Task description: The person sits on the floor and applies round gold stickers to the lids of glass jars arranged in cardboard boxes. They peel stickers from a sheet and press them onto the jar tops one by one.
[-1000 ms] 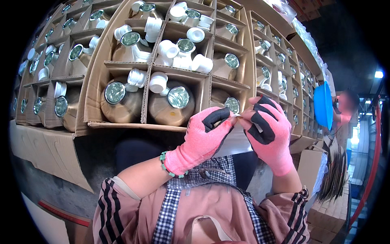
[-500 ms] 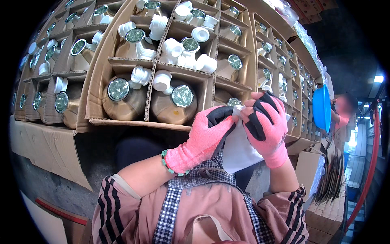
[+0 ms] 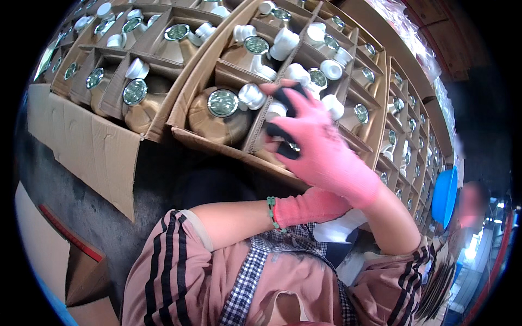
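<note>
My right hand (image 3: 312, 133), in a pink glove with black fingertips, reaches over the front of a divided cardboard box (image 3: 228, 151). Its fingers are curved and apart, around and above a white plastic cap (image 3: 276, 111); I see no firm hold on it. Close to the fingertips, another white cap (image 3: 252, 96) leans by a gold-brown round bottle (image 3: 215, 122) with a shiny silver mouth. My left hand (image 3: 321, 206) lies crossed beneath my right forearm, its fingers hidden. A thin white sheet or bag (image 3: 338, 228) hangs at it, apparently still gripped.
More divided boxes of bottles and caps stand on the left (image 3: 103, 103) and right (image 3: 399, 127). A cardboard flap (image 3: 87, 144) sticks out at the left front. Further right are a blue basin (image 3: 445, 195), flattened cardboard (image 3: 437, 271) and another person (image 3: 472, 204).
My right hand has left the white sheet and moved left, over the box. The left hand with the sheet has dropped lower, under the right forearm. The view has shifted and turned.
</note>
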Action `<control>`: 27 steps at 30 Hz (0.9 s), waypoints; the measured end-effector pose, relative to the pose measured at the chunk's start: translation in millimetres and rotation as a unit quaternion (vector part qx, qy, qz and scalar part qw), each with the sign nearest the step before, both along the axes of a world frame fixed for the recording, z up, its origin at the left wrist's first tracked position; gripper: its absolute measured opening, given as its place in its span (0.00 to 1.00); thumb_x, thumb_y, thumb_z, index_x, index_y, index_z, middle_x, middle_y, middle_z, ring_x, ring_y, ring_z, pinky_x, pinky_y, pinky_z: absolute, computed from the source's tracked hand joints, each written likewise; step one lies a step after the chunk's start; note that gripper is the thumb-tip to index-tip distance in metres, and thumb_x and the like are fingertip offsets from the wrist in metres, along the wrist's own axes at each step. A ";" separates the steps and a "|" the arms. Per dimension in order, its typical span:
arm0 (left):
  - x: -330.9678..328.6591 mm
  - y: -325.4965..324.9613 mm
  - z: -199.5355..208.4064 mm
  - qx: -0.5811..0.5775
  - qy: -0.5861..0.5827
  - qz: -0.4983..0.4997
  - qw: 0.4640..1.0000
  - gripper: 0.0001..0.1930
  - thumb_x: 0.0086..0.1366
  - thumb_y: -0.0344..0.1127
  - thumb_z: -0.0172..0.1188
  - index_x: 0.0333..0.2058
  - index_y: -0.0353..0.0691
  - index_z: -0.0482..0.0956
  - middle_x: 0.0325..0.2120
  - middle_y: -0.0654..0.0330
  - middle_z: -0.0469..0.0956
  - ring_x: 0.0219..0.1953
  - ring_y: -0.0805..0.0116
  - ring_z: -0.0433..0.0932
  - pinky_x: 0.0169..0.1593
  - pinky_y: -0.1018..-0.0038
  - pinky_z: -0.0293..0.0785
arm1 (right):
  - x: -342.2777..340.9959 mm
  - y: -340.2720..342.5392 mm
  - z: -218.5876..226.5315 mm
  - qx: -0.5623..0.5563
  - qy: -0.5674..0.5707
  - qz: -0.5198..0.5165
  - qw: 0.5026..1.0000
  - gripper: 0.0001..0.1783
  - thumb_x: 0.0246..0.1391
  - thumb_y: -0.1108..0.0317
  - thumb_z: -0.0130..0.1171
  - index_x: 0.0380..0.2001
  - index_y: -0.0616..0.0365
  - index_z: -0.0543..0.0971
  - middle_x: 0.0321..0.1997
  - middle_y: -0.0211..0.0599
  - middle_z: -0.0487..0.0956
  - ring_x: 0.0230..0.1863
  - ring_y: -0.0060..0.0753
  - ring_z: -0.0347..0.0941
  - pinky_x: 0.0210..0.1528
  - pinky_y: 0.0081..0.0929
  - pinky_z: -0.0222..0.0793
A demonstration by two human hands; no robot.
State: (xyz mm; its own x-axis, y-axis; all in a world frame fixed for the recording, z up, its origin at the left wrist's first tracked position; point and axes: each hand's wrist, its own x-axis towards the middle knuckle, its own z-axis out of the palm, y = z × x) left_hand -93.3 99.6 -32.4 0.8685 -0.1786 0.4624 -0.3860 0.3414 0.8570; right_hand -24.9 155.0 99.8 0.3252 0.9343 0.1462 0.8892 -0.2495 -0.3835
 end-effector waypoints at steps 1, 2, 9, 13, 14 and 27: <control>-0.3 12.8 16.0 0.174 -0.082 0.055 0.980 0.15 0.57 0.32 0.45 0.43 0.36 0.70 0.43 0.50 0.70 0.47 0.56 0.69 0.51 0.68 0.63 | 1.8 14.5 -16.2 0.019 -0.008 0.024 1.000 0.08 0.34 0.70 0.59 0.20 0.59 0.72 0.50 0.49 0.65 0.53 0.56 0.58 0.52 0.46 0.54; -0.1 21.9 23.9 0.341 -0.158 0.110 0.920 0.16 0.56 0.32 0.45 0.43 0.35 0.70 0.43 0.49 0.70 0.47 0.55 0.68 0.52 0.69 0.62 | 1.6 28.9 -28.0 -0.005 -0.013 0.039 0.999 0.07 0.34 0.70 0.58 0.22 0.58 0.74 0.52 0.49 0.64 0.54 0.57 0.56 0.54 0.45 0.53; -3.9 23.5 26.1 0.154 -0.100 0.165 0.969 0.16 0.57 0.33 0.45 0.43 0.34 0.70 0.43 0.48 0.70 0.48 0.52 0.67 0.53 0.65 0.59 | -2.6 81.7 -71.3 -0.120 -0.130 0.140 0.974 0.08 0.32 0.68 0.59 0.22 0.56 0.76 0.58 0.44 0.58 0.60 0.54 0.50 0.54 0.47 0.51; 7.1 51.6 52.6 0.322 0.001 -0.074 0.944 0.21 0.60 0.39 0.43 0.52 0.40 0.62 0.53 0.53 0.61 0.56 0.54 0.58 0.57 0.64 0.53 | 6.9 90.2 -76.7 -0.174 -0.170 0.186 0.952 0.09 0.31 0.66 0.58 0.22 0.54 0.76 0.57 0.45 0.59 0.60 0.52 0.49 0.56 0.48 0.50; 7.5 48.9 49.9 0.290 0.011 -0.067 0.955 0.21 0.60 0.39 0.43 0.52 0.40 0.62 0.53 0.53 0.61 0.56 0.55 0.58 0.57 0.64 0.53 | 7.5 91.7 -78.9 -0.181 -0.177 0.197 0.947 0.09 0.31 0.66 0.58 0.23 0.54 0.76 0.56 0.45 0.60 0.60 0.51 0.50 0.56 0.48 0.50; 3.8 39.1 41.7 0.125 0.116 -0.063 0.983 0.18 0.58 0.38 0.49 0.46 0.37 0.68 0.44 0.52 0.70 0.47 0.58 0.67 0.50 0.66 0.61 | 7.9 79.3 -29.2 -0.013 -0.071 0.062 0.996 0.21 0.34 0.65 0.62 0.33 0.60 0.70 0.50 0.44 0.66 0.51 0.48 0.61 0.51 0.37 0.57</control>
State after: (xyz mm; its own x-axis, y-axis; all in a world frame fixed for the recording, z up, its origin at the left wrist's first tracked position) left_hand -89.5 138.7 9.3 0.9090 -0.3748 0.1826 -0.1383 0.1420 0.9801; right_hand -17.0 234.3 70.5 0.1858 0.9698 0.1579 0.9582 -0.1433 -0.2476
